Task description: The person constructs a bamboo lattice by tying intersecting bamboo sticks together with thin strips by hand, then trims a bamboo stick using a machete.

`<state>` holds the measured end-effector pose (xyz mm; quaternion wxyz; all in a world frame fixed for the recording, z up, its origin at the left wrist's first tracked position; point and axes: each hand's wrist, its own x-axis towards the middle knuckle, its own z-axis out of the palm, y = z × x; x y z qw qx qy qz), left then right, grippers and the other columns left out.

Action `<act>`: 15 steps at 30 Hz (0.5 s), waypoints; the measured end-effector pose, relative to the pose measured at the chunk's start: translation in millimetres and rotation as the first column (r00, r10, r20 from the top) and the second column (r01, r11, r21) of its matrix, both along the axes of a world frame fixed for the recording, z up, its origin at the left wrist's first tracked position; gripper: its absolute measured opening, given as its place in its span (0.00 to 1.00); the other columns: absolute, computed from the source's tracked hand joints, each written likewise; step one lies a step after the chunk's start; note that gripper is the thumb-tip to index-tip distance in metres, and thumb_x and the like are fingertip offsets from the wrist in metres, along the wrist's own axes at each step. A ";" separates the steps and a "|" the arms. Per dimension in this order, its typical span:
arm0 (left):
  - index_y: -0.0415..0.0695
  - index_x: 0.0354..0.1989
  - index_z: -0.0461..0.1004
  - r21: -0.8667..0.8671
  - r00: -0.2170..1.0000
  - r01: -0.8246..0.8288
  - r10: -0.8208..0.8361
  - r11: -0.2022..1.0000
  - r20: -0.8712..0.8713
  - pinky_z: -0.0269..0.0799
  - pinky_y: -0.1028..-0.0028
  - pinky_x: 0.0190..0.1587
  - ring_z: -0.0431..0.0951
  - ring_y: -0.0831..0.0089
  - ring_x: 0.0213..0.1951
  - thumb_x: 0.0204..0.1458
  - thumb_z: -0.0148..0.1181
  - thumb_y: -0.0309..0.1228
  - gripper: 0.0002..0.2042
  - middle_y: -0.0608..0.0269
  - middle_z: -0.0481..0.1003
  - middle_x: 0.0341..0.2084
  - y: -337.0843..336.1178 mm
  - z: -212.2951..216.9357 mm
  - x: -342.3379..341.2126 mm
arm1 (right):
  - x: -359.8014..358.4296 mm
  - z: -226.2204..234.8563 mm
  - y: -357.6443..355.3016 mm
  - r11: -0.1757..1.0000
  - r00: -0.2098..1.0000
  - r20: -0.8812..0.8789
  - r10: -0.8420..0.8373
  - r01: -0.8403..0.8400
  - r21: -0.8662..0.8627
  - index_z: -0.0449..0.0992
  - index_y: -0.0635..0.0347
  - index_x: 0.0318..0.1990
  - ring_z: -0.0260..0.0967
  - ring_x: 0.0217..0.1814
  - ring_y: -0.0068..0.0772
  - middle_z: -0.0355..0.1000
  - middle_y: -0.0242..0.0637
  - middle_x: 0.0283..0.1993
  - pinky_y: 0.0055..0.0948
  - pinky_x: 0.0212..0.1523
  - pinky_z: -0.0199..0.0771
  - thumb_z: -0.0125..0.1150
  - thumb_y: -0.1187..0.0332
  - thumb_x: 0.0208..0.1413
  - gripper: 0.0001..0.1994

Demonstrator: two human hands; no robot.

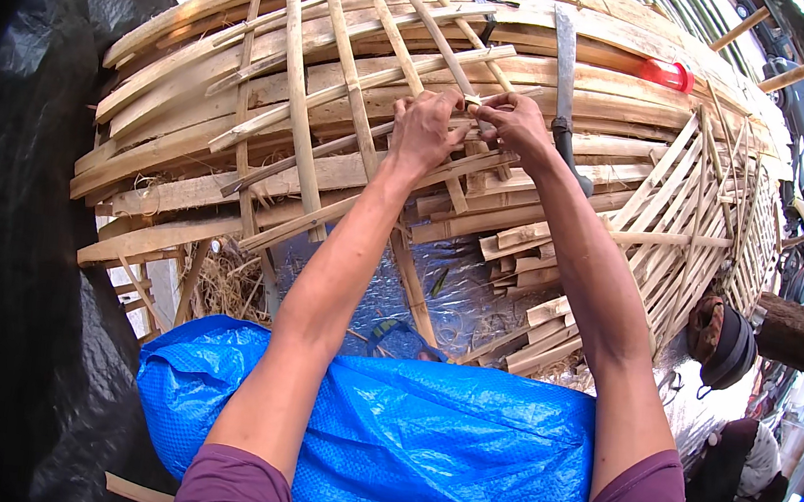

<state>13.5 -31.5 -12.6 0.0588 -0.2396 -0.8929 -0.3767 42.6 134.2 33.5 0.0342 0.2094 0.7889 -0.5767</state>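
In front of me lies an open lattice of split bamboo strips (346, 71), crossing one another over a bed of long bamboo slats. My left hand (424, 134) is closed at one crossing, thumb and fingers pinching a bamboo strip. Close beside it, my right hand (517, 126) pinches at the same crossing, where a small pale end (472, 103) shows between the fingertips. The exact grip is partly hidden by the fingers. Just right of my right hand rests a machete (564, 67), its blade pointing away and its dark handle near my wrist.
A red cup-shaped container (670, 75) lies on the slats. Another bamboo lattice (691, 208) leans at right. Blue tarp (459, 453) covers my lap; black sheeting (24, 211) hangs at left. A dark cap (733, 350) and a person (740, 468) appear at lower right.
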 end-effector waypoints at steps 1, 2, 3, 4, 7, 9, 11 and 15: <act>0.53 0.43 0.76 0.014 0.997 0.022 -0.020 1.000 -0.081 0.62 0.48 0.53 0.77 0.66 0.50 0.46 0.69 0.36 0.15 0.67 0.80 0.43 -1.3 -2.5 0.3 | 0.3 1.0 -0.6 1.000 1.000 -0.010 0.015 -0.015 0.019 0.78 0.68 0.41 0.71 0.22 0.19 0.77 0.37 0.29 0.19 0.20 0.68 0.72 0.64 0.50 0.17; 0.52 0.42 0.77 0.025 0.986 0.044 -0.039 0.999 -0.161 0.63 0.50 0.51 0.77 0.66 0.49 0.46 0.69 0.35 0.14 0.67 0.80 0.42 -2.6 -4.9 0.1 | 0.4 2.0 -1.2 0.999 0.999 -0.020 0.031 -0.030 0.038 0.77 0.67 0.41 0.71 0.22 0.19 0.77 0.37 0.29 0.20 0.20 0.68 0.72 0.64 0.50 0.17; 0.52 0.42 0.77 0.025 0.987 0.043 -0.038 0.999 -0.159 0.63 0.50 0.51 0.77 0.66 0.49 0.46 0.69 0.35 0.14 0.67 0.80 0.42 -3.3 -4.4 0.9 | 0.8 2.2 -0.3 0.999 0.999 -0.019 0.032 -0.031 0.037 0.77 0.67 0.41 0.71 0.22 0.19 0.77 0.37 0.29 0.20 0.20 0.68 0.72 0.64 0.50 0.17; 0.52 0.41 0.77 0.028 0.980 0.060 -0.054 0.998 -0.191 0.63 0.49 0.52 0.77 0.67 0.49 0.47 0.69 0.35 0.12 0.68 0.80 0.42 -4.1 -3.9 1.6 | 1.3 2.5 0.9 0.998 0.998 -0.031 0.057 -0.055 0.038 0.77 0.67 0.41 0.72 0.22 0.19 0.77 0.38 0.30 0.20 0.20 0.68 0.72 0.65 0.50 0.16; 0.52 0.40 0.78 0.019 0.970 0.074 -0.067 0.997 -0.234 0.63 0.49 0.53 0.77 0.68 0.49 0.47 0.69 0.35 0.11 0.68 0.81 0.42 -0.8 -3.1 1.4 | -0.6 -8.6 14.6 0.991 0.987 -0.090 0.133 -0.133 0.007 0.77 0.65 0.41 0.73 0.24 0.20 0.78 0.38 0.32 0.20 0.21 0.69 0.71 0.67 0.50 0.15; 0.51 0.40 0.78 0.003 0.968 0.068 -0.065 0.998 -0.243 0.63 0.49 0.54 0.78 0.68 0.48 0.47 0.69 0.35 0.12 0.68 0.81 0.42 2.0 -4.8 0.7 | -0.1 -13.0 19.1 0.982 0.973 -0.136 0.184 -0.189 -0.026 0.77 0.65 0.42 0.74 0.25 0.21 0.78 0.38 0.33 0.20 0.21 0.69 0.70 0.68 0.50 0.14; 0.53 0.41 0.79 0.026 0.986 0.031 -0.026 0.999 -0.166 0.62 0.53 0.51 0.76 0.66 0.50 0.46 0.69 0.33 0.12 0.69 0.80 0.44 1.9 -7.4 0.3 | 5.4 -8.9 12.2 0.968 0.957 -0.187 0.223 -0.195 0.158 0.78 0.63 0.43 0.76 0.29 0.25 0.79 0.38 0.36 0.24 0.26 0.74 0.68 0.67 0.52 0.13; 0.52 0.42 0.77 0.023 0.986 0.040 -0.035 0.999 -0.161 0.62 0.54 0.51 0.77 0.64 0.49 0.45 0.70 0.34 0.14 0.67 0.80 0.44 1.0 -8.4 -3.4 | 15.0 -2.1 -3.8 0.851 0.921 -0.265 0.285 -0.115 0.513 0.80 0.60 0.43 0.78 0.33 0.30 0.80 0.38 0.35 0.29 0.33 0.77 0.67 0.65 0.53 0.12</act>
